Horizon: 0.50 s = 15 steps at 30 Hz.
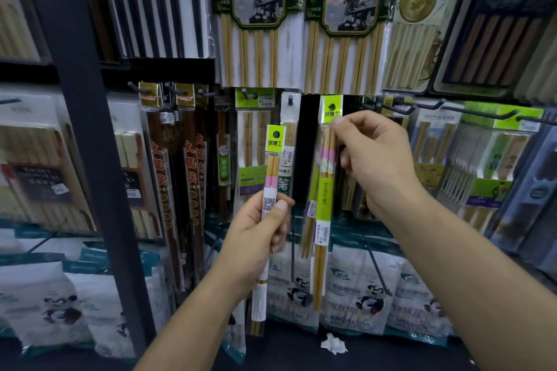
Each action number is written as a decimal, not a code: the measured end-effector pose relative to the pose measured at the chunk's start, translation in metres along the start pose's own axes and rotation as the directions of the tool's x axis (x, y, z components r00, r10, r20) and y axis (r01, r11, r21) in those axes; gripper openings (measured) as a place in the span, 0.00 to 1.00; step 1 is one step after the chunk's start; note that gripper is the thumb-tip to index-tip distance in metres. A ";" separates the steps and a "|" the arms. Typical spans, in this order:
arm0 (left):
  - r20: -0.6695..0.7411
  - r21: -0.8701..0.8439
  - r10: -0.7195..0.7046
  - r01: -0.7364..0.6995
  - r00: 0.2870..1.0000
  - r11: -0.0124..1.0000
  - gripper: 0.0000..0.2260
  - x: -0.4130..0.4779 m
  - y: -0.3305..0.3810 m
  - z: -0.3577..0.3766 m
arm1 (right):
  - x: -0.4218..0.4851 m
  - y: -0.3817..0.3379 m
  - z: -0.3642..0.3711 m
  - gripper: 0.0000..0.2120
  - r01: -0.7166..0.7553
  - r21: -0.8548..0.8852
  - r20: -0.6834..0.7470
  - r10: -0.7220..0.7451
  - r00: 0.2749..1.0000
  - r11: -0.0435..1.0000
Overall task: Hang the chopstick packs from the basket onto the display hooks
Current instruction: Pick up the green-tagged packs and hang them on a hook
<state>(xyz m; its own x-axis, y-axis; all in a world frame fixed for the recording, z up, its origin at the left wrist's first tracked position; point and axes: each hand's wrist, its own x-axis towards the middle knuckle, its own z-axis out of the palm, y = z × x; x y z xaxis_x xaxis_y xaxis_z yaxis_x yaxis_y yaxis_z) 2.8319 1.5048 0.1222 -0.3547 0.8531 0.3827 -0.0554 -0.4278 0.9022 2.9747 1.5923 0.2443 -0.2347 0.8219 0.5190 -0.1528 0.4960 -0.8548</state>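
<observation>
Shop display wall (304, 135): my right hand (376, 159) pinches a slim clear lime-headed chopstick pack (324, 205) near its top, left hand (256, 235) grips the twin pack (272, 159); next, probably: seat hole on hook, release.

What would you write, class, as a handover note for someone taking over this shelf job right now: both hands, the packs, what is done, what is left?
Left hand grips a slim green-topped chopstick pack upright, off any hook.
Right hand pinches a second pack just below its green header, at hook height; whether it sits on a hook is hidden.
Done: neither pack is clearly hung.
Left: seat the right pack, then hang the left one. The basket is out of view.
</observation>
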 end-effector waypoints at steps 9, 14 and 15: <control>0.076 -0.009 -0.033 0.034 0.997 0.999 0.04 -0.001 -0.002 0.002 | 0.011 0.001 0.006 0.15 0.003 -0.012 -0.076 -0.004 0.997 1.000; 0.090 0.001 -0.025 0.025 0.996 1.000 0.08 -0.001 -0.003 0.002 | 0.013 0.001 0.005 0.14 0.007 -0.014 -0.074 -0.008 0.997 1.000; 0.090 0.003 -0.026 0.026 0.996 1.000 0.09 -0.001 -0.002 0.002 | 0.014 0.001 0.005 0.14 0.008 -0.030 -0.074 -0.010 0.997 1.000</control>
<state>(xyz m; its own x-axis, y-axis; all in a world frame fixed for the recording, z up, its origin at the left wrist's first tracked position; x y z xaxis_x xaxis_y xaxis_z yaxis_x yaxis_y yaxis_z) 2.8344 1.5057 0.1200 -0.2680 0.8875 0.3749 -0.0619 -0.4042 0.9126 2.9663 1.6029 0.2506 -0.1615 0.8354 0.5253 -0.1259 0.5105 -0.8506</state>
